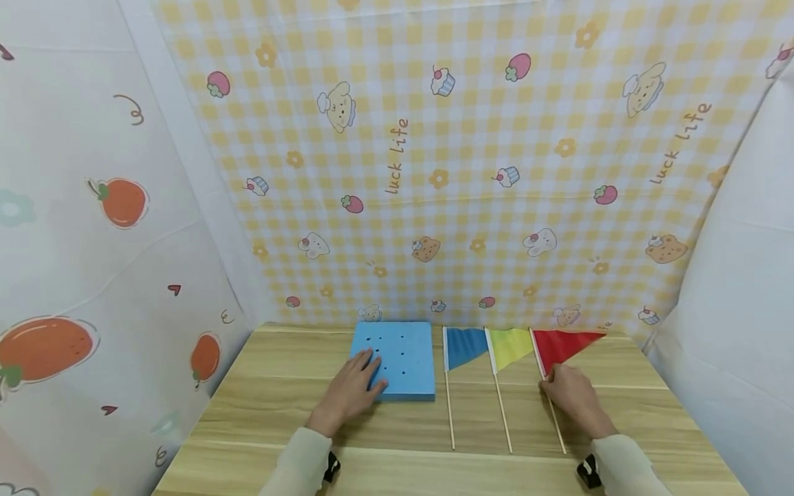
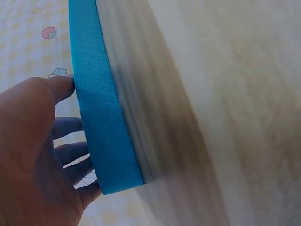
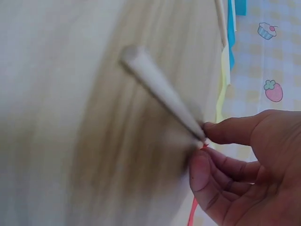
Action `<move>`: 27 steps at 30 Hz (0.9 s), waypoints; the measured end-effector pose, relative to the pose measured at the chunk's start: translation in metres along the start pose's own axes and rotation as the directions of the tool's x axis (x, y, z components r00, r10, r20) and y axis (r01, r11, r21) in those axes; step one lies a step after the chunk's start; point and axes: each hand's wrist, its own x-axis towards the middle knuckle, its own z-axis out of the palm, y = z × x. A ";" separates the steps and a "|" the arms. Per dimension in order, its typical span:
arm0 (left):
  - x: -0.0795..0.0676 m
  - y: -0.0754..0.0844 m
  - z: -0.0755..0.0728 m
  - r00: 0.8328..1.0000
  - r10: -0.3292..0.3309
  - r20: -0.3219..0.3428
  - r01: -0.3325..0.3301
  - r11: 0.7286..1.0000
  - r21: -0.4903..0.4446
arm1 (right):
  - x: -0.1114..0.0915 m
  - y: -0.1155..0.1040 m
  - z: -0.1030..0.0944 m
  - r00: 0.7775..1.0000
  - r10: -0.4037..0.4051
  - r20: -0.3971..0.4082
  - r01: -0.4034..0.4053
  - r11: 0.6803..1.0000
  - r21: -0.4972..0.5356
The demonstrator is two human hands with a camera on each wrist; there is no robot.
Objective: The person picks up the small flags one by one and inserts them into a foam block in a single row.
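Observation:
My left hand (image 1: 349,393) rests with spread fingers on the left part of a light blue foam block (image 1: 406,351) that has several small holes in its top. In the left wrist view its fingertips touch the upper face, beyond the block's side wall (image 2: 101,103). On the right, my right hand (image 1: 573,393) pinches the thin wooden stick of a red pennant flag (image 1: 558,344) just below the cloth. The right wrist view shows this stick (image 3: 162,89) between thumb and fingers, its end pointing toward the camera. The red cloth is mostly hidden there by the hand.
Between block and red flag lie a blue pennant flag (image 1: 464,346) and a yellow pennant flag (image 1: 509,346), sticks toward the front. All are on a wood-grain table (image 1: 267,393). A checked cloth backdrop (image 1: 471,220) stands at the table's back edge, with white cloth on both sides.

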 end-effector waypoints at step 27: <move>0.003 0.004 0.000 1.000 0.025 0.003 -0.025 0.999 0.026 | 0.005 -0.008 -0.003 0.981 0.152 0.119 -0.167 0.976 0.137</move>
